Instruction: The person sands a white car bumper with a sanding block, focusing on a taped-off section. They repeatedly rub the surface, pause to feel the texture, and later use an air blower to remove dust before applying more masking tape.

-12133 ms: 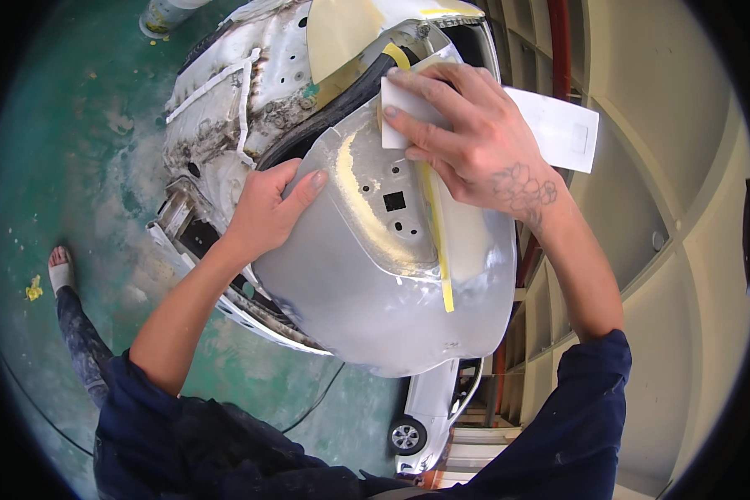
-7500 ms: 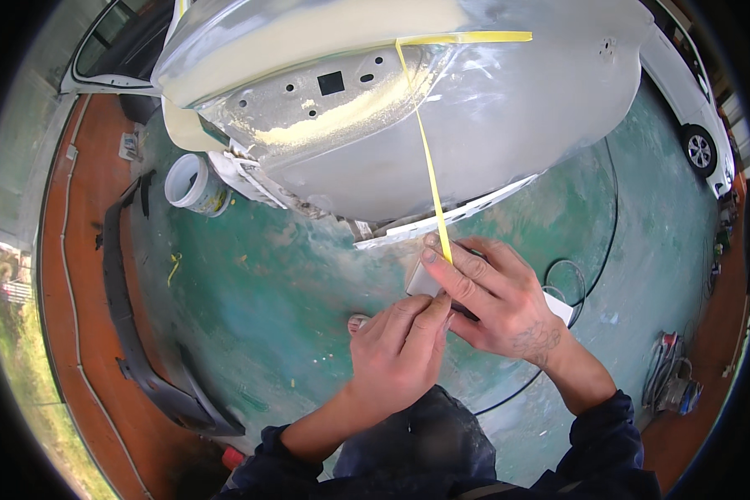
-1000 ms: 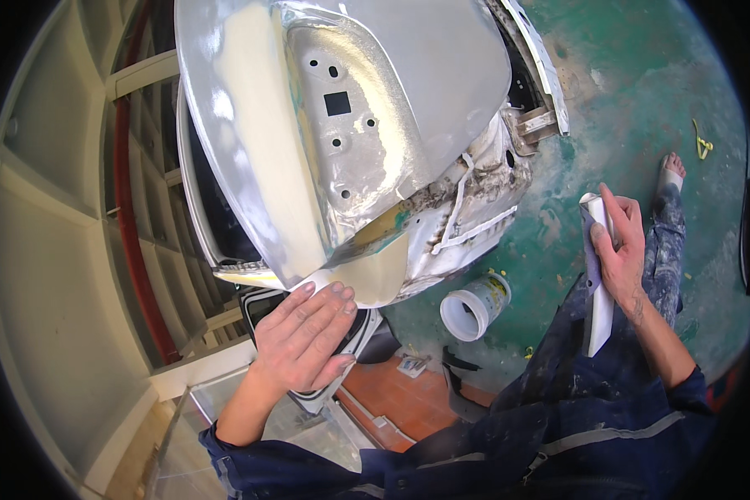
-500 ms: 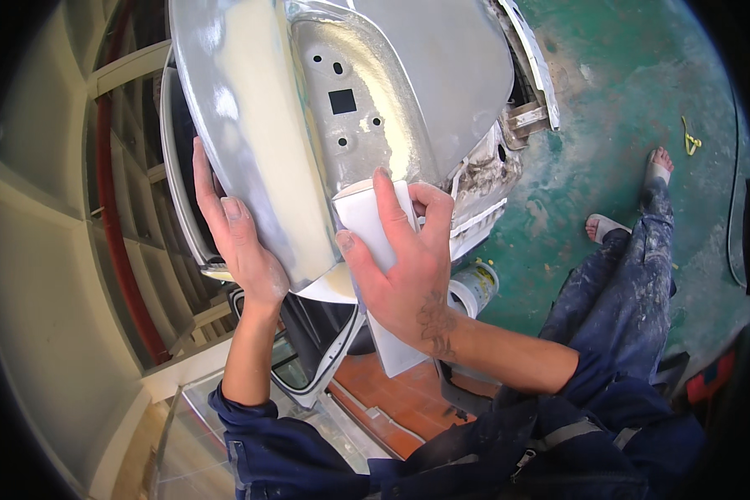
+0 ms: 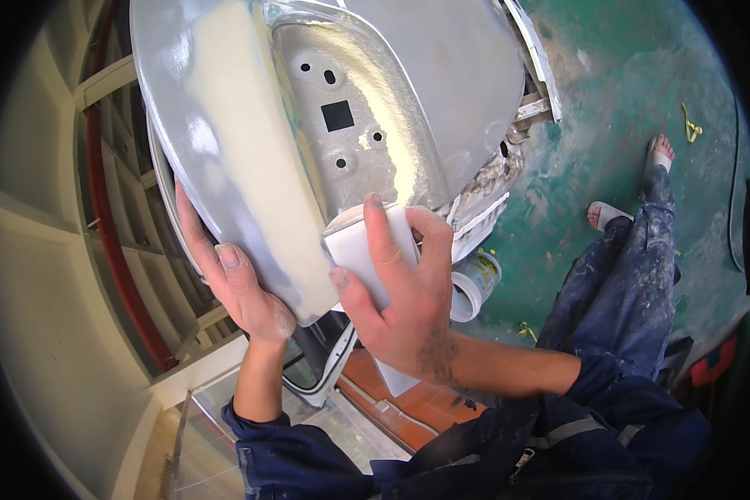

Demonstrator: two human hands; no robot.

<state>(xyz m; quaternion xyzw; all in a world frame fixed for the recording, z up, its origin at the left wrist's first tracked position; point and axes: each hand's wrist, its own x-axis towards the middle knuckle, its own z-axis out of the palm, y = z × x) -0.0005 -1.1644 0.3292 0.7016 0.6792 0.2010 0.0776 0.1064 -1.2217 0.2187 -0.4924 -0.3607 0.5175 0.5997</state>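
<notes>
A grey car body panel (image 5: 467, 92) stands before me, with a cream filler strip (image 5: 254, 150) down its raised left section. To the right of the strip lies a recess (image 5: 354, 137) with several holes and yellowish filler along its rim. My right hand (image 5: 400, 292) grips a block wrapped in white sheet, which looks like sandpaper (image 5: 360, 252), at the recess's lower end. Its index finger lies along the sheet, and a tail of the sheet hangs below the wrist. Against the panel's lower left edge my left hand (image 5: 246, 287) rests with fingers stretched out and thumb apart; some fingers are partly hidden.
A white bucket (image 5: 475, 287) with yellow smears stands on the green floor (image 5: 558, 192) below the panel's right side. Another person's dusty trousers and sandalled feet (image 5: 617, 258) show at the right. At the left are beige wall framing and a red pipe (image 5: 108, 217).
Both hands have come lower, toward the panel's near end, my right one carrying the wrapped block. The panel appears slightly shifted down and to the left in view.
</notes>
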